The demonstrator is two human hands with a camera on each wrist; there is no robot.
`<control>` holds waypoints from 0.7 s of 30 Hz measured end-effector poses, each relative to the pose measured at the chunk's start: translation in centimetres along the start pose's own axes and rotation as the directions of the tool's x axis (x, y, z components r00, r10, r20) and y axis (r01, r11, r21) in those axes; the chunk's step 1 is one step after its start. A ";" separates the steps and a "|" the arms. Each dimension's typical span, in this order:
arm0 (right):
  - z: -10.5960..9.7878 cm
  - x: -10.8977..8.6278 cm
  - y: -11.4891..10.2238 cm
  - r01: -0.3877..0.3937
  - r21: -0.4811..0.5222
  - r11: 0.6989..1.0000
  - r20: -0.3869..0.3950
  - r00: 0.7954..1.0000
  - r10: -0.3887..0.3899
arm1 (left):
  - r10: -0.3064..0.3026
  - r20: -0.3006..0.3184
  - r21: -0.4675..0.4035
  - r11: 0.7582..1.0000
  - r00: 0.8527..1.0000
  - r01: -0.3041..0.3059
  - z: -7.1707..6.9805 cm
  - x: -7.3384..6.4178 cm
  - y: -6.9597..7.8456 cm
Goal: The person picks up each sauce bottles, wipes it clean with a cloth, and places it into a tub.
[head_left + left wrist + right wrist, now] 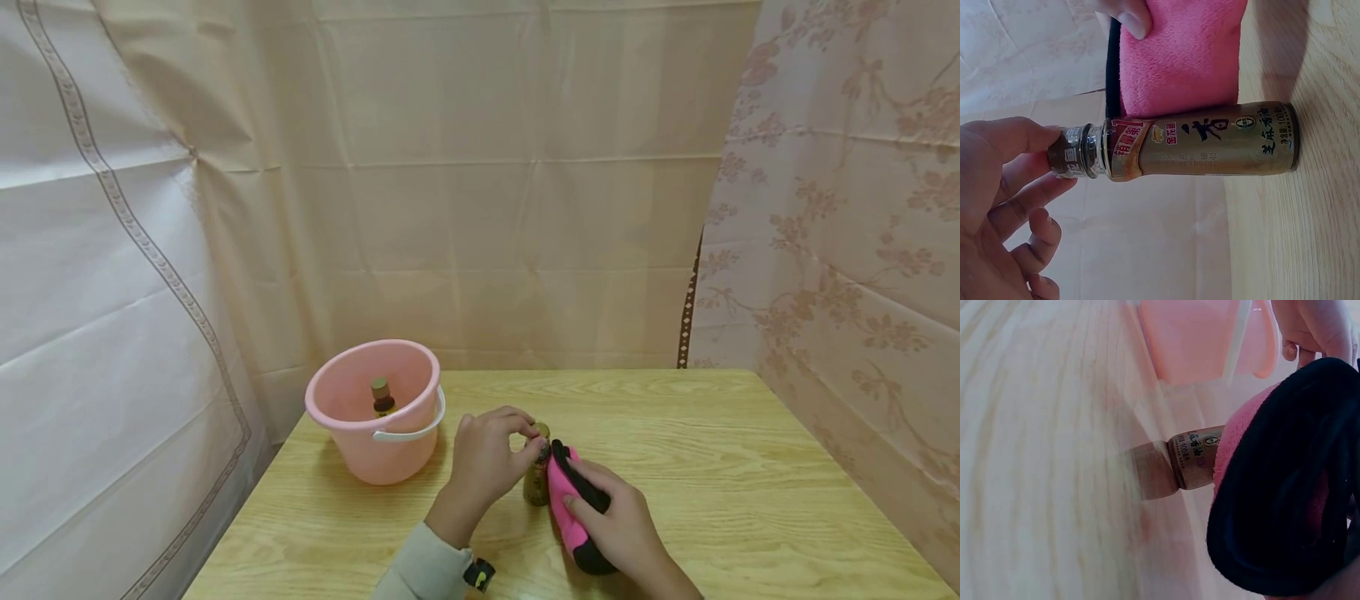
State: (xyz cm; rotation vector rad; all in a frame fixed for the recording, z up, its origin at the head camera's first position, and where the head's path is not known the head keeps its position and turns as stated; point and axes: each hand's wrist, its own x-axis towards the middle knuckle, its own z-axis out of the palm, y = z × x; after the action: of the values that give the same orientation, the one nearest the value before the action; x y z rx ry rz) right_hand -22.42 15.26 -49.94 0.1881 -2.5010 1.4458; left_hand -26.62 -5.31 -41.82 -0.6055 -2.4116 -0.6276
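Observation:
A small sesame oil bottle [536, 487] with a gold-brown label stands upright on the wooden table. My left hand [486, 457] pinches its cap [1069, 153] between thumb and fingers, the other fingers loosely bent. In my right hand [626, 529] is a folded pink plush cloth with black trim [564, 492], gripped with the thumb on its near side. That cloth's pink face lies against the side of the bottle in the left wrist view. Seen from the right wrist, the black-edged cloth [1272, 481] hides the bottle's upper part, and only its base end [1194, 456] shows.
A pink bucket [375, 454] with a white handle [412, 433] stands to the left on the table [720, 467]. Inside it is a dark bottle with a brown cap [381, 390]. Hanging cloths enclose the back and both sides.

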 end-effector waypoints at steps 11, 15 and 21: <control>-0.2 -0.1 -0.1 0.069 0.016 0.997 -0.041 0.997 -0.069 | 0.010 -0.016 0.009 1.000 1.000 -0.010 0.2 0.0 -0.2; -0.3 -0.1 -0.2 0.094 0.041 0.995 -0.051 0.995 -0.092 | 0.005 -0.015 -0.001 1.000 1.000 -0.005 0.3 0.0 -0.1; -0.3 -0.1 -0.2 0.075 0.024 0.997 -0.030 0.997 -0.074 | -0.007 -0.004 -0.002 1.000 1.000 0.007 0.4 0.0 -0.1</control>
State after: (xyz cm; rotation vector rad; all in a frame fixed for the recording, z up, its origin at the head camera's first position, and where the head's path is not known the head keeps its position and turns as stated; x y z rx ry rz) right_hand -22.25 15.37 -49.67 0.2605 -2.4273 1.4406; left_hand -26.85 -5.17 -42.19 -0.5960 -2.4106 -0.6332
